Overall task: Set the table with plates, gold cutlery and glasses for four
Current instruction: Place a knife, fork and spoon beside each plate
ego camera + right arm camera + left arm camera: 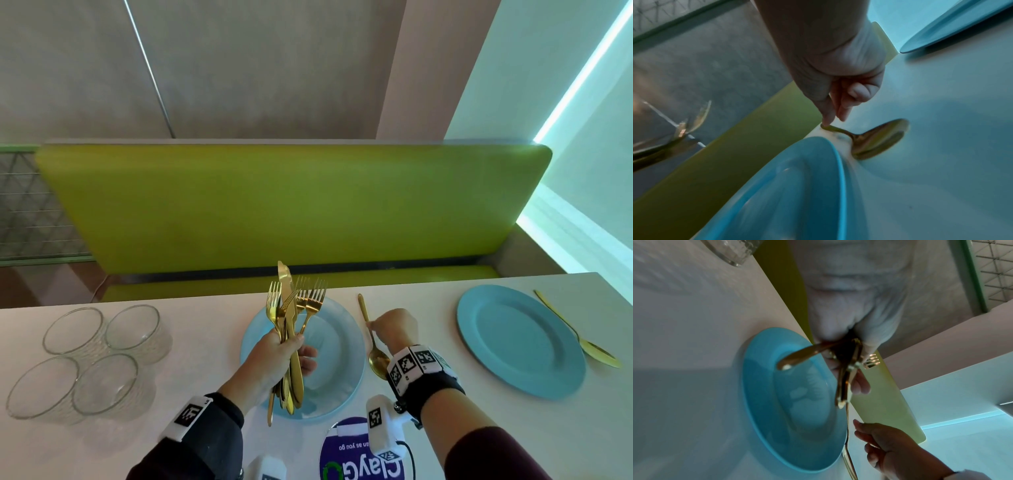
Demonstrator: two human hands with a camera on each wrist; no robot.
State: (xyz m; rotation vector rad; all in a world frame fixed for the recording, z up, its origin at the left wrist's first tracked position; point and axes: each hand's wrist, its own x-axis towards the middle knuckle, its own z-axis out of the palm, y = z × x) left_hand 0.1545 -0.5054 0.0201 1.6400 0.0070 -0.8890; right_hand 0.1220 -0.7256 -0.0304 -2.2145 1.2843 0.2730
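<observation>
The left hand (274,356) holds a bundle of gold forks and knives (291,329), fingers curled around it, above a blue plate (342,342). The right hand (394,327) pinches a gold spoon (373,346) lying on the table (205,342), just right of that plate.

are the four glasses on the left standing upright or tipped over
Upright. All four glasses stand clustered on the table, open rims facing up, bases flat on it, and look empty.
</observation>
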